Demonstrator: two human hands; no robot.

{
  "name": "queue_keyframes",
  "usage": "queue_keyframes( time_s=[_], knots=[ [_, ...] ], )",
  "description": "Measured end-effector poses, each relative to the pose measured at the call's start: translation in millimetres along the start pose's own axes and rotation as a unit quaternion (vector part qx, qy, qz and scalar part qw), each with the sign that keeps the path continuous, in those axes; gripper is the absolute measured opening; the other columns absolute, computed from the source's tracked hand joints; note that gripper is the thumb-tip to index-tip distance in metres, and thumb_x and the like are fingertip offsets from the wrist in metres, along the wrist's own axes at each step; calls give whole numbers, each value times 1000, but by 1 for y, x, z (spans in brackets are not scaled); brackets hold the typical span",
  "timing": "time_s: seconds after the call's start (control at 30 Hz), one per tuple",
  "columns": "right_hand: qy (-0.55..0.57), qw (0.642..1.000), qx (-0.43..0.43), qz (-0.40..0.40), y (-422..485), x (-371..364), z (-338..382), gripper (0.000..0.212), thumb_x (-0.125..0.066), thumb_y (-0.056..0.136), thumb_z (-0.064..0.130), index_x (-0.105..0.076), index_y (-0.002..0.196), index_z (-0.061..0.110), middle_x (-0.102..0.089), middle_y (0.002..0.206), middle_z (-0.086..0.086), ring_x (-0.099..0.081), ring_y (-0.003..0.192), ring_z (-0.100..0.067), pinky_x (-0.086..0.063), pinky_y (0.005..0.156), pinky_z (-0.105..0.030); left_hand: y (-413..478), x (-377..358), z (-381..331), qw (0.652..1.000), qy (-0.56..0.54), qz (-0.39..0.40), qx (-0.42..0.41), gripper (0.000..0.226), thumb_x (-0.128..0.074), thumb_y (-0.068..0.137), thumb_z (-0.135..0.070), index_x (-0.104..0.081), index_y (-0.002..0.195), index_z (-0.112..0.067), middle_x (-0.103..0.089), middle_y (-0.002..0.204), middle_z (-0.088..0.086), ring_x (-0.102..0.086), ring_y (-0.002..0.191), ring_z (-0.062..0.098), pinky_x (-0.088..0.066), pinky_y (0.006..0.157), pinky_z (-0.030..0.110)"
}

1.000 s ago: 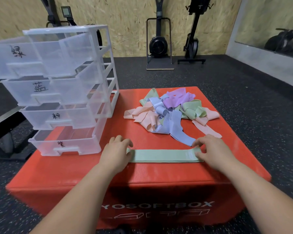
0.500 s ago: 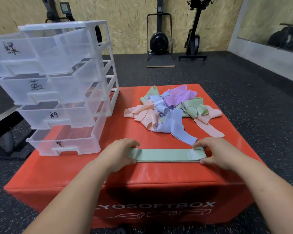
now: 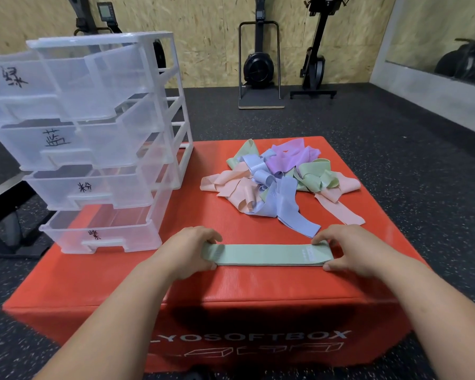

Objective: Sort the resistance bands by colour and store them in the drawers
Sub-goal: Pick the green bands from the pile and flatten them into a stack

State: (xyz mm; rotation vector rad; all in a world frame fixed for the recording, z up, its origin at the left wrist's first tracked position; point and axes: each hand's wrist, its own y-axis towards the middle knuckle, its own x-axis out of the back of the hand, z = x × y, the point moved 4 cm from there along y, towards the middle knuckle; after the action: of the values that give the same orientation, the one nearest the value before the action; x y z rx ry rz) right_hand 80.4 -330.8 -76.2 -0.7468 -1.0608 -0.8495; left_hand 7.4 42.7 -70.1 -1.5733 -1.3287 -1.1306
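pinning the green band [image 3: 266,254] flat near the front edge of the red box [image 3: 258,286], left hand [image 3: 187,252] and right hand [image 3: 351,250] each pinch an end, probably squaring it for the drawer unit [image 3: 93,144] at the left edge.

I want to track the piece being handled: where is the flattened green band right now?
The green band lies flat near the red box's front edge, between the left hand and right hand, just in front of the band pile.
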Motion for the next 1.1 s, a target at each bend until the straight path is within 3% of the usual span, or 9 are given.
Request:
queue_keyframes(
  time_s=[0.2, 0.33, 0.47, 0.67, 0.83, 0.97, 1.1],
  knots=[
    [53, 998, 3, -25, 3, 4, -2, 57, -92, 69, 51, -68, 120, 45, -65, 114, 23, -62, 104, 1, -52, 95, -30, 9, -2, 0, 1000, -23, -2, -14, 71, -79, 70, -70, -62, 133, -43, -62, 115, -20, -57, 108, 9, -52, 97, 35],
    [62, 992, 30, -102, 17, 12, 5, 46, -82, 79, 57, -68, 122, 43, -65, 118, 25, -61, 106, 2, -52, 98, -32, 22, 1, -9, 998, -40, -56, -6, 55, -79, 84, -59, -64, 132, -40, -64, 119, -17, -57, 111, 11, -50, 97, 33],
    [58, 988, 44, -140, 42, 11, 17, 38, -76, 88, 51, -67, 124, 42, -63, 127, 18, -58, 117, -5, -48, 104, -35, 41, -3, -21, 995, -51, -91, -8, 47, -78, 87, -53, -67, 130, -35, -67, 118, -13, -58, 111, 14, -49, 99, 36],
    [7, 984, 42, -172, 89, 3, 44, 44, -64, 95, 55, -65, 135, 38, -54, 147, 13, -43, 137, -16, -40, 114, -39, 69, -21, -34, 992, -54, -115, 0, 40, -72, 91, -46, -65, 130, -36, -65, 119, -11, -57, 113, 19, -49, 98, 39],
    [-5, 989, 50, -137, 126, -7, 69, 66, -31, 90, 74, -57, 142, 43, -46, 155, 14, -37, 143, -19, -40, 114, -48, 87, -25, -32, 987, -58, -149, 7, 38, -68, 94, -45, -65, 130, -35, -64, 118, -9, -55, 114, 18, -47, 97, 35],
    [-49, 995, 34, -84, 138, -19, 71, 58, -37, 100, 69, -47, 151, 43, -36, 162, 14, -26, 149, -18, -37, 116, -45, 94, -28, -26, 986, -71, -154, 3, 36, -68, 95, -43, -66, 130, -33, -64, 119, -10, -54, 116, 18, -46, 99, 35],
    [-82, 993, 23, -84, 141, -15, 68, 59, -40, 103, 63, -42, 155, 35, -40, 160, 15, -31, 147, -17, -39, 112, -41, 96, -26, -22, 986, -71, -153, 0, 35, -66, 96, -44, -66, 129, -34, -63, 121, -11, -54, 116, 17, -48, 99, 35]
  ],
)
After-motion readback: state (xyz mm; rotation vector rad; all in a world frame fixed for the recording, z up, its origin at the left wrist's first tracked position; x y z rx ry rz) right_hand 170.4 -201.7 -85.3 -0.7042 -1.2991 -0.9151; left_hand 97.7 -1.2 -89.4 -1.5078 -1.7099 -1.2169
